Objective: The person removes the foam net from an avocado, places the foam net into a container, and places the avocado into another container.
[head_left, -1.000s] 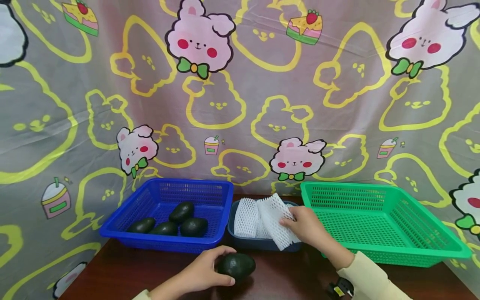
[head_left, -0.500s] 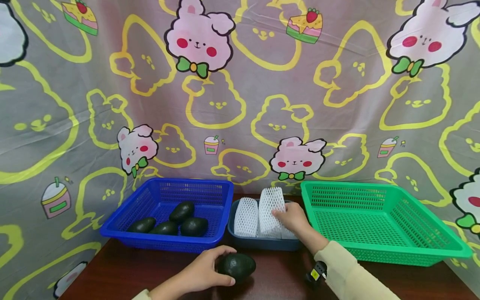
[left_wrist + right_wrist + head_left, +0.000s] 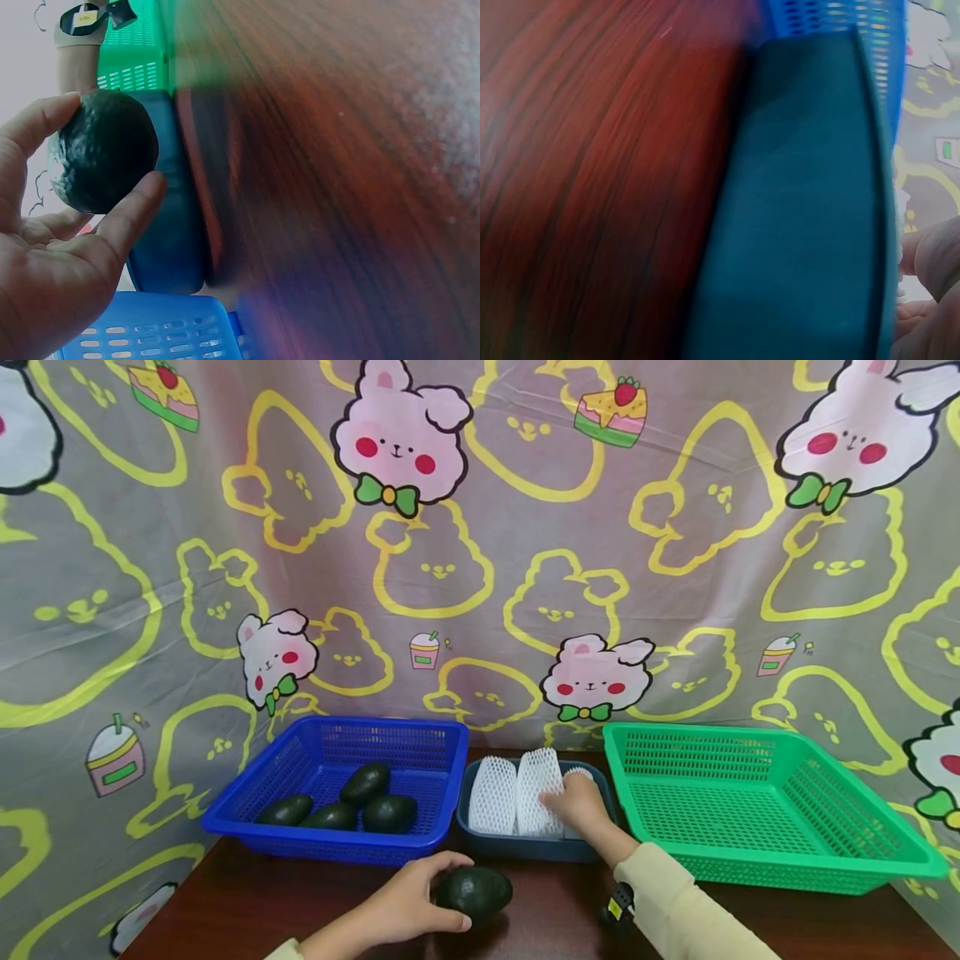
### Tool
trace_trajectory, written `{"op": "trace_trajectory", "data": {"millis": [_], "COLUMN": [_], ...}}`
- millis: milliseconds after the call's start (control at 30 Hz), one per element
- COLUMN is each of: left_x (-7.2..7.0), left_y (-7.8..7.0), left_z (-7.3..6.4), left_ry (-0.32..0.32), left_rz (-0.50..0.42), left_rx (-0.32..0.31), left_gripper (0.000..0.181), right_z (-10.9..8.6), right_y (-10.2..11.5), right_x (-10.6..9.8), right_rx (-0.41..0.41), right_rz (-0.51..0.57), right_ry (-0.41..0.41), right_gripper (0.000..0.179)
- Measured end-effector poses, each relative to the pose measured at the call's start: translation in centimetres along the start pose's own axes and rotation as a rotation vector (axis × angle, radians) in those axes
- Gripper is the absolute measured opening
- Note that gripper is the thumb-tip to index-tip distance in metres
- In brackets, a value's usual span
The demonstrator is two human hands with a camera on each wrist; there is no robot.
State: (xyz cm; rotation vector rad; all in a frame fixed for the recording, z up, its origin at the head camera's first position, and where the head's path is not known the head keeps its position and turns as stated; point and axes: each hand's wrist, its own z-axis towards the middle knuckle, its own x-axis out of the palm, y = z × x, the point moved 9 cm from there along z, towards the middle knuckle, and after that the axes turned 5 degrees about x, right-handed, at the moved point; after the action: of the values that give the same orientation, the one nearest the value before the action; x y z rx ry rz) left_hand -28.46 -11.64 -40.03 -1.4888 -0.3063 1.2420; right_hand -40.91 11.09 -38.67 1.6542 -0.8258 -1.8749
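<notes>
A dark green avocado is at the front middle of the table, gripped from its left by my left hand. In the left wrist view the thumb and fingers curve round the avocado. My right hand reaches into the dark blue tray, its thumb against a white foam net sleeve; the other fingers are mostly hidden. Beside it in the tray lies another foam net sleeve, and part of a third foam sleeve shows behind the hand. The right wrist view catches the right hand at its edge.
Left of the tray, a blue basket holds several avocados. A green basket stands to the right. A patterned curtain hangs right behind them, and all stand on a dark wooden table.
My right hand has brought the foam sleeve from a slanted, lifted position to the left and down into the tray beside the other. The left hand and its avocado have stayed put.
</notes>
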Motion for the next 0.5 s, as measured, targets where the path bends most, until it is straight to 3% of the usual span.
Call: {"op": "trace_trajectory", "data": {"millis": [233,500], "left_x": [0.0,0.1], "left_y": [0.0,-0.2], "left_z": [0.0,-0.1], "left_ry": [0.001,0.01], "left_rz": [0.001,-0.032], "left_rx": [-0.002,-0.002], "left_gripper": [0.056,0.056], "right_z": [-0.2,-0.4], "right_y": [0.7,1.3], "right_x": [0.0,0.3], "right_rx": [-0.108,-0.132], "right_rz": [-0.167,-0.238], "right_ry": [-0.065,-0.113], "right_gripper": [0.032,0.049]}}
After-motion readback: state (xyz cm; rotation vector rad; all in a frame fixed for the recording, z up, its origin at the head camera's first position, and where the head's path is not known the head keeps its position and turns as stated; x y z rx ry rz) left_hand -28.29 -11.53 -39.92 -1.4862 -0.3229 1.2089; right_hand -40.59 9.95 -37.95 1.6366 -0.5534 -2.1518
